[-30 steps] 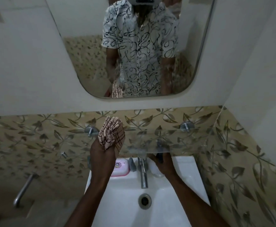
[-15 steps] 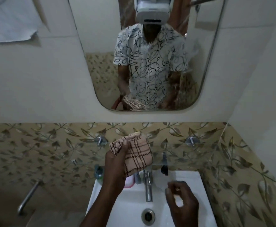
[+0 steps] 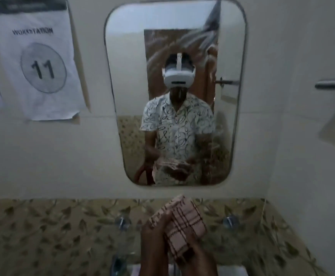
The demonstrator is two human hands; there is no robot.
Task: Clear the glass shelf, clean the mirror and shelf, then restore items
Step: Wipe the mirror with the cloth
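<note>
A pink checked cloth (image 3: 184,224) is folded between my hands, low in the middle of the view. My left hand (image 3: 154,234) grips its left side and my right hand (image 3: 196,253) holds it from below on the right. Above them hangs the rounded wall mirror (image 3: 128,86), streaked and showing a person's reflection. The glass shelf (image 3: 216,226) runs behind my hands on two metal pegs and is hard to make out; nothing shows on its visible parts.
A paper sign reading "WORKSTATION 11" (image 3: 41,62) is stuck on the wall left of the mirror. A metal handle (image 3: 333,83) juts in at the right edge. Leaf-patterned tiles (image 3: 43,232) cover the lower wall. The white basin's edge (image 3: 230,270) shows at the bottom.
The view has tilted up from the basin to the whole mirror. My right hand has risen from over the basin and joined the left on the cloth.
</note>
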